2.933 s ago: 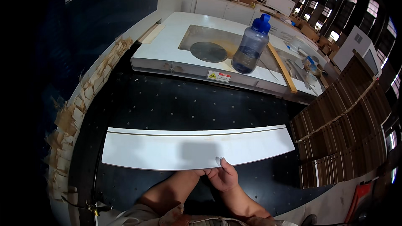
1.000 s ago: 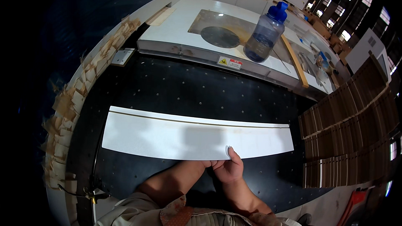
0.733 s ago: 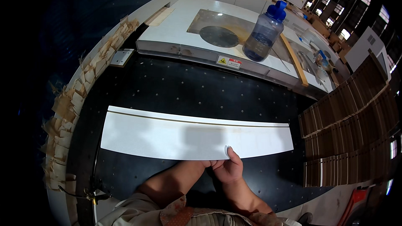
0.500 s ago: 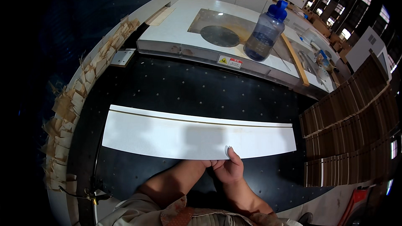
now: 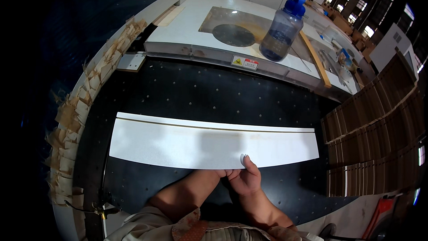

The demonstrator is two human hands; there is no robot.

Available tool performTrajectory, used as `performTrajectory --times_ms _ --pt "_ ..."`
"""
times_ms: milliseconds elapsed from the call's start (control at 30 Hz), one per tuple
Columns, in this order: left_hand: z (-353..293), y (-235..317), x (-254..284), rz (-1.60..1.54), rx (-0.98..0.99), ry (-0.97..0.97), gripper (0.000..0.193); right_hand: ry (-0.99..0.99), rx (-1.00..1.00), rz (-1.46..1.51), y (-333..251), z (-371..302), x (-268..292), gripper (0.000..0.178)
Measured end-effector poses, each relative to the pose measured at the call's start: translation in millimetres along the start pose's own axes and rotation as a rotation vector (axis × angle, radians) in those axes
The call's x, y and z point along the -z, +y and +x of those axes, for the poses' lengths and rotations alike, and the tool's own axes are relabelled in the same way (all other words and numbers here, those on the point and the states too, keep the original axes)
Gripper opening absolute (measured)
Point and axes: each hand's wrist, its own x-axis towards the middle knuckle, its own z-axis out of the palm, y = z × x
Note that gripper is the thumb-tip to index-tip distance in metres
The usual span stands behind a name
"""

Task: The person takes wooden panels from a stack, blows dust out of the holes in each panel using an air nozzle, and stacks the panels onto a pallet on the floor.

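Observation:
A long white panel with a dark groove along its far edge lies crosswise in front of me, over a black table top. My right hand grips its near edge, thumb on the upper face and fingers curled beneath. Beside it, my left hand reaches under the same edge. The panel covers most of that hand, so its fingers are hidden. A shadow falls across the panel's middle.
Stacked brown boards stand at the right. Beyond the table is a white machine housing bearing a blue-capped water bottle and a wooden strip. Torn tan tape pieces line the left edge.
The right end of the panel sits slightly higher and farther right in view. The background has shifted a little. My right hand keeps its grip.

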Motion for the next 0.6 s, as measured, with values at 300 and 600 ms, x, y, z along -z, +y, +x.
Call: performTrajectory --times_ms 300,600 --pt "2 0 -5 0.210 -0.064 -0.070 0.046 0.008 0.011 -0.002 0 0 0 0.049" --pt "1 -3 -32 -0.064 0.043 -0.003 0.048 -0.052 0.016 -0.015 0 0 1 0.048"
